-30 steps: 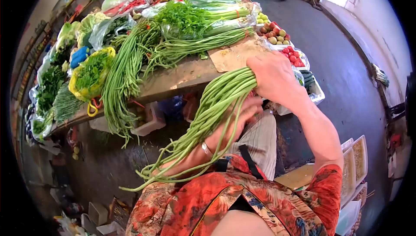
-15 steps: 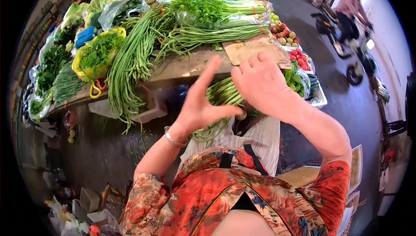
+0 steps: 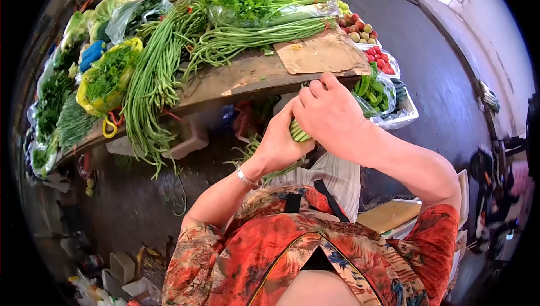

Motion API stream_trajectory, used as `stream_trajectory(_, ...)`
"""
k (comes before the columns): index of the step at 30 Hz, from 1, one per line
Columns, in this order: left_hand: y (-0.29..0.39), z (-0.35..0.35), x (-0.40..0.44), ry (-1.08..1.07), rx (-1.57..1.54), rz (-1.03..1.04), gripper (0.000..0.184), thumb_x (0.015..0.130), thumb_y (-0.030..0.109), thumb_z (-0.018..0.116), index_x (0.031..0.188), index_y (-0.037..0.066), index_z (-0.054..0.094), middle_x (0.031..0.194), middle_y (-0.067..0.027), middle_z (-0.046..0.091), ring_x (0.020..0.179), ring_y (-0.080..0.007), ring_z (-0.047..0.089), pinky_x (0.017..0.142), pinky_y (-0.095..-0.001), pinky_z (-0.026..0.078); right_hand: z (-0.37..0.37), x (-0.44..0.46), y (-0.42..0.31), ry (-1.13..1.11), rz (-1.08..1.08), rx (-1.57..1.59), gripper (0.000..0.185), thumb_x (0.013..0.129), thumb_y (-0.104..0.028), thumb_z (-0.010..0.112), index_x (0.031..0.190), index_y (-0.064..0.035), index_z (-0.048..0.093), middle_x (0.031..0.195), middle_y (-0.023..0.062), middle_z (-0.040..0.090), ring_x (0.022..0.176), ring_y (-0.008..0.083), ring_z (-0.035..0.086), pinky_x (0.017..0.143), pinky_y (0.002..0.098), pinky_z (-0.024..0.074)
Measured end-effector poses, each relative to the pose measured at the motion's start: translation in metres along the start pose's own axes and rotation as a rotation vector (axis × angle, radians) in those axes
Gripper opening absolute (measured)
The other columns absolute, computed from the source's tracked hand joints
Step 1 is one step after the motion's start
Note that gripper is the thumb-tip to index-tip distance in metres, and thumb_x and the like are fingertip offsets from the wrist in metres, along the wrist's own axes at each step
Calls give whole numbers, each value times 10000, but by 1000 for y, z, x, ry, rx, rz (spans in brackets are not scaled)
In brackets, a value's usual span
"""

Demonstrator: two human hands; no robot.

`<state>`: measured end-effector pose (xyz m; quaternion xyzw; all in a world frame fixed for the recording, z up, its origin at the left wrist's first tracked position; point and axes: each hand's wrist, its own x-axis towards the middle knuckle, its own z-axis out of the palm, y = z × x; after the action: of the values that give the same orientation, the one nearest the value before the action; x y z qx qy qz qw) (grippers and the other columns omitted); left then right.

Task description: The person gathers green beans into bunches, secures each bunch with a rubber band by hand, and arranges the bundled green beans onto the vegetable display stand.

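Left hand (image 3: 277, 144): we wrap it around the green bean bundle (image 3: 298, 131).
Right hand (image 3: 331, 109): we curl it over the same bundle, just beside the left.
Bundle: we hold it before the surface (image 3: 242, 74).
On the surface: we see cardboard (image 3: 320, 53) and more long beans (image 3: 149, 81).

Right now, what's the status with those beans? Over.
Left hand around long beans. Right hand curled over them, grip unclear. Table just beyond; nothing visibly blocking.
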<state>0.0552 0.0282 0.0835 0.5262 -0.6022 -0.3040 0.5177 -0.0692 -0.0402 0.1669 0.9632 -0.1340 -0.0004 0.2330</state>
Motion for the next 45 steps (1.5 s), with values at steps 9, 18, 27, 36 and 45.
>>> stream_trajectory(9,3,-21,-12,-14,-362,-205,311,753,41,707,1050,4,624,903,11,633,826,-81,582,770,-251,481,33,-48,43,512,349,1434,1234,527,-316,908,1519,-64,219,1495,117,391,1365,263,376,1130,430,256)
stream_trajectory(18,3,-7,-19,-195,-576,-312,343,722,-2,720,1044,46,613,918,24,623,828,-73,574,738,-245,478,71,-6,-25,703,92,2252,1323,564,-229,936,1549,-111,61,1471,214,374,1350,316,398,1107,423,323)
stream_trajectory(27,-12,-7,-28,-428,-626,-491,363,685,17,721,1009,39,559,888,-24,593,835,-136,574,719,-273,466,54,-6,-35,683,76,2194,685,759,-59,764,1378,-28,472,1254,152,585,1139,229,588,950,343,472)
stream_trajectory(36,-4,-16,-26,-533,-505,-338,604,717,120,789,1242,27,505,1151,-69,565,1112,-180,531,928,-322,453,46,-11,-32,631,110,1785,309,794,-43,648,1101,-11,640,884,85,636,785,164,612,699,286,485)
stream_trajectory(45,-18,-7,-48,-445,-93,-59,653,775,109,738,1348,36,433,1320,-100,507,1230,-200,495,1016,-348,429,40,-13,-42,657,48,1563,212,789,-60,662,995,-14,643,860,90,623,782,234,614,703,327,497)
